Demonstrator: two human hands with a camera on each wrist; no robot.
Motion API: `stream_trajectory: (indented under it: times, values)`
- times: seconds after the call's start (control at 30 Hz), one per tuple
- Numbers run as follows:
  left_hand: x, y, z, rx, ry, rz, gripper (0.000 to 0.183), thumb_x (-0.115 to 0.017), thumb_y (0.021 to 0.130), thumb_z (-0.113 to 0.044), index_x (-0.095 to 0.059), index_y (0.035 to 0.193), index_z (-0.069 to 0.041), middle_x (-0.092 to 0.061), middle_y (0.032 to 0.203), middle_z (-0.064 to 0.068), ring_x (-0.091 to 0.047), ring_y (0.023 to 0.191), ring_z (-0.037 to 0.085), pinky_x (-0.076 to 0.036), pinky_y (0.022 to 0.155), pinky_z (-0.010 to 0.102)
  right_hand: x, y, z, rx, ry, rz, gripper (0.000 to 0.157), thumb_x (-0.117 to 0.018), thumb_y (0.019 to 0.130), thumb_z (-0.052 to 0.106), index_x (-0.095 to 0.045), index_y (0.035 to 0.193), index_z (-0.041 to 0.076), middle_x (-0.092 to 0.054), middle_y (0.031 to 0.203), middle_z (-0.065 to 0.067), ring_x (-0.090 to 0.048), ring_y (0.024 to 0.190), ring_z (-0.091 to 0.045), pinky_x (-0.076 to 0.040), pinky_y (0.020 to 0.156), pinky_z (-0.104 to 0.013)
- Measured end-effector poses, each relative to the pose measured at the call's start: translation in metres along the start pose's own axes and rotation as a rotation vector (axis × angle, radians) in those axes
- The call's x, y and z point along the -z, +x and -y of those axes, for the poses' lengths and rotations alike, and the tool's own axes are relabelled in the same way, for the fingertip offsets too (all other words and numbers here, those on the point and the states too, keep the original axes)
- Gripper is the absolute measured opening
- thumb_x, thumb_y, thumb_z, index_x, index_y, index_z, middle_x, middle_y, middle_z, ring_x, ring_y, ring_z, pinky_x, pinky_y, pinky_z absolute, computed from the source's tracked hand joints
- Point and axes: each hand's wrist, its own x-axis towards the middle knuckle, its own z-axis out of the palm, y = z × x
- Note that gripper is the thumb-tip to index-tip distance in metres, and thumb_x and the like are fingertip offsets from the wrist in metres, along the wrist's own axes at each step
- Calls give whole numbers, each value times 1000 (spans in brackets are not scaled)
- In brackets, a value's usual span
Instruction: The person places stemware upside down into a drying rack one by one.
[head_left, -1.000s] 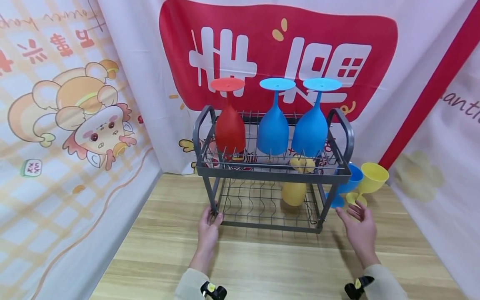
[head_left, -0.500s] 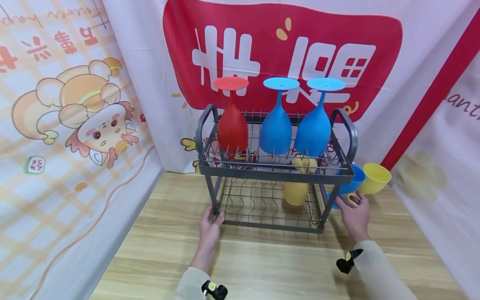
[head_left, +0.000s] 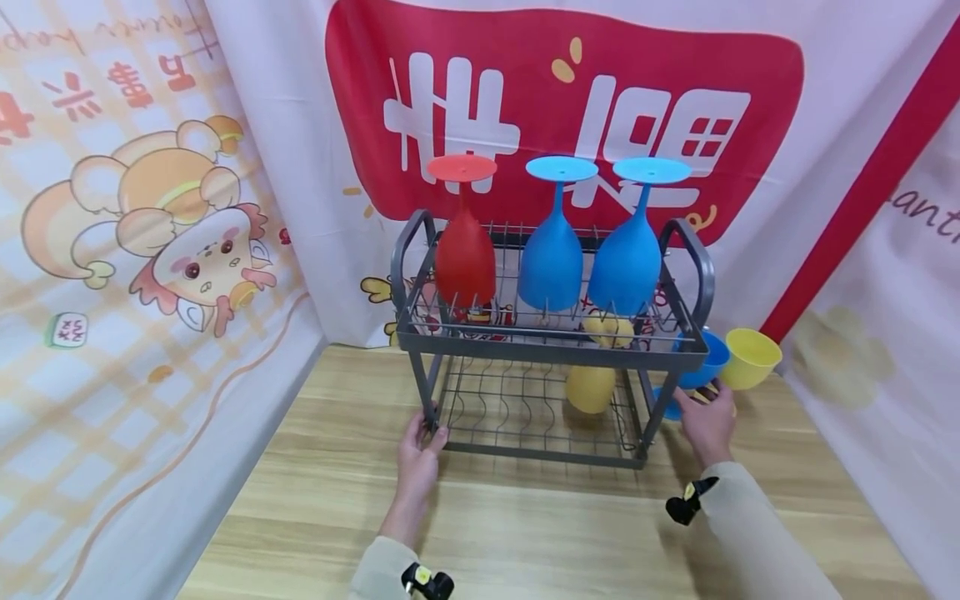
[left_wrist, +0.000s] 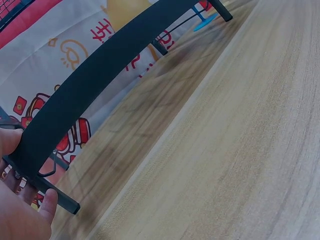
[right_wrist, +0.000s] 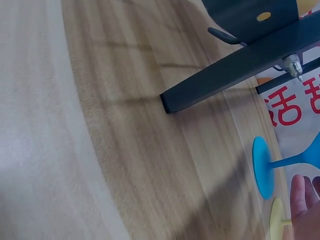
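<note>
A two-tier dark metal rack (head_left: 525, 454) stands on the wooden table. My left hand (head_left: 417, 458) grips its front left leg, the thumb along the front side; the left wrist view shows fingers (left_wrist: 49, 202) around the leg. To the right of the rack stand a blue goblet (head_left: 707, 367) and a yellow goblet (head_left: 752, 358), both upright. My right hand (head_left: 707, 423) is at their stems, thumb and fingers apart, partly covering the yellow one. In the right wrist view its fingers (right_wrist: 298, 192) lie close to the blue goblet's stem (right_wrist: 287, 162).
On the top tier, a red goblet (head_left: 465, 258) and two blue goblets, one in the middle (head_left: 551, 262) and one at the right (head_left: 625, 262), stand upside down. An upside-down yellow goblet (head_left: 590, 387) sits on the lower tier. Printed cloth (head_left: 285, 125) walls the table on several sides.
My right hand has moved forward and slightly left to the goblet stems beside the rack. The left hand keeps its hold on the rack leg; the view has shifted slightly.
</note>
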Motion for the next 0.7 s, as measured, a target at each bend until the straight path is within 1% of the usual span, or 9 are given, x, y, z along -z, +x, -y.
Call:
stream_trajectory:
  times: [0.07, 0.13, 0.33, 0.47, 0.57, 0.7]
  values:
    - [0, 0, 0, 6, 4, 0, 58, -64, 102, -6, -50, 156, -17, -48, 164, 16, -39, 156, 40, -19, 129, 70, -2, 2, 1, 8, 8, -9, 96, -74, 98, 42, -17, 170, 15, -38, 169, -19, -48, 148, -37, -45, 122, -52]
    - [0, 0, 0, 9, 3, 3, 58, -64, 102, -6, -49, 157, -18, -47, 164, 16, -38, 156, 40, -18, 129, 71, -3, 4, 2, 4, 19, -10, 96, -74, 98, 40, -16, 170, 14, -37, 170, -20, -47, 150, -38, -43, 123, -52]
    - [0, -2, -1, 21, 10, 0, 57, -65, 102, -9, -52, 155, -24, -47, 164, 15, -36, 158, 39, -17, 129, 71, -7, 8, 7, -32, 27, -16, 104, -76, 95, 45, -11, 170, 14, -30, 173, -21, -38, 156, -41, -38, 127, -55]
    - [1, -1, -1, 21, 8, 0, 57, -65, 102, -8, -52, 155, -24, -47, 164, 15, -37, 157, 38, -19, 129, 69, -8, 10, 9, -50, 27, -18, 102, -74, 97, 44, -9, 170, 15, -26, 175, -20, -32, 159, -40, -34, 129, -56]
    - [0, -1, -1, 20, 8, -1, 57, -65, 102, -8, -51, 156, -23, -47, 164, 15, -38, 157, 38, -20, 130, 67, -8, 11, 11, -61, 41, -19, 102, -74, 97, 43, -8, 170, 15, -23, 176, -19, -30, 160, -40, -32, 130, -56]
    - [0, -1, -1, 21, 7, 2, 58, -65, 102, -8, -50, 157, -21, -47, 165, 15, -37, 157, 38, -20, 130, 67, -8, 11, 13, -74, 64, -18, 103, -75, 97, 43, -8, 170, 16, -22, 177, -18, -29, 161, -39, -29, 131, -56]
